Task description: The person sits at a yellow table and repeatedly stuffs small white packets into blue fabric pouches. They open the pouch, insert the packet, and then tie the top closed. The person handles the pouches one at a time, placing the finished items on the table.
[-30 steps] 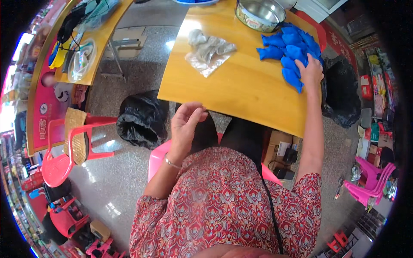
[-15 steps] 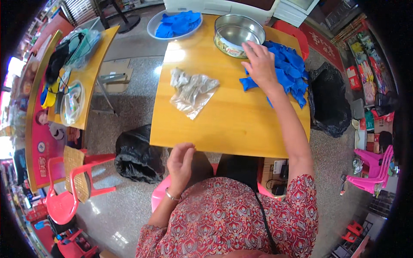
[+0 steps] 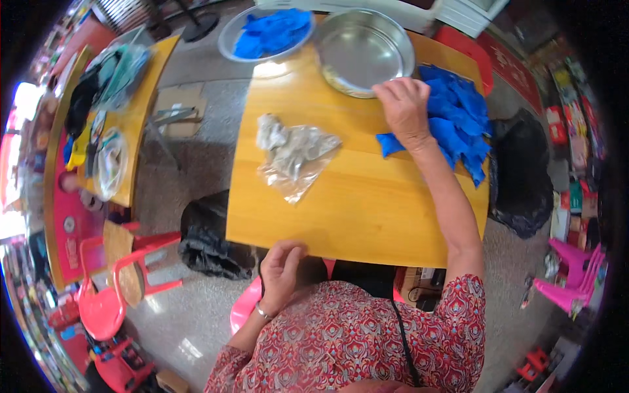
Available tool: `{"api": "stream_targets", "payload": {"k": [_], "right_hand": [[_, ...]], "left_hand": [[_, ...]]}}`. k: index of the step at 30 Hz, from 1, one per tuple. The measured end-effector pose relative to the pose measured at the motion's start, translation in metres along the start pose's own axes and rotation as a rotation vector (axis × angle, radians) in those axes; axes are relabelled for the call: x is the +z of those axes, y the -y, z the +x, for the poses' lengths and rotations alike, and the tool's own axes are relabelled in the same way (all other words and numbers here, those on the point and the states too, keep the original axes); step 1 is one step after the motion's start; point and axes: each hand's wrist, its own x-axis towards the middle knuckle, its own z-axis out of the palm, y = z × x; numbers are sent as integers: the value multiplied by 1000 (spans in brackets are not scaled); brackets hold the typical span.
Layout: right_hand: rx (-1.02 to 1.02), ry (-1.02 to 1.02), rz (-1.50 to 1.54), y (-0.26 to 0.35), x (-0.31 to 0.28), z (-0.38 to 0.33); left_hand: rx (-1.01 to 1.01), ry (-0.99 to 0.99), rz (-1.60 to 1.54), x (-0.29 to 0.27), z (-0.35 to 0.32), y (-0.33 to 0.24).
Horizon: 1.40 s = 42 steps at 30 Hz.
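Overhead, a yellow wooden table (image 3: 367, 209) takes most of the view. At its far right lies a heap of blue pieces (image 3: 462, 121), soft and crumpled; whether cloth or film I cannot tell. Beside it stands an empty round metal pan (image 3: 363, 49), and past that a clear bowl (image 3: 265, 33) holding more blue pieces. A crumpled clear plastic bag (image 3: 295, 154) lies mid-table.

Right hand (image 3: 406, 111) rests on the heap's near edge, fingers curled together over a blue piece; an actual pinch I cannot confirm. Left hand (image 3: 282, 272) is loosely curled at the table's near edge, holding nothing.

Judgement: picking from the heap. Next needs one piece separated cleanly.
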Motion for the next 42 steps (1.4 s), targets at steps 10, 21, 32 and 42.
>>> {"api": "stream_targets", "payload": {"k": [10, 21, 32, 42], "right_hand": [[25, 170, -84, 0, -9, 12], [-129, 239, 442, 121, -105, -46], [-102, 433, 560, 170, -144, -105], [350, 507, 900, 174, -169, -124]], "left_hand": [[297, -66, 470, -62, -54, -37], [-131, -55, 1217, -160, -240, 8], [-147, -204, 1116, -160, -239, 46], [-158, -239, 1064, -161, -237, 44]]}}
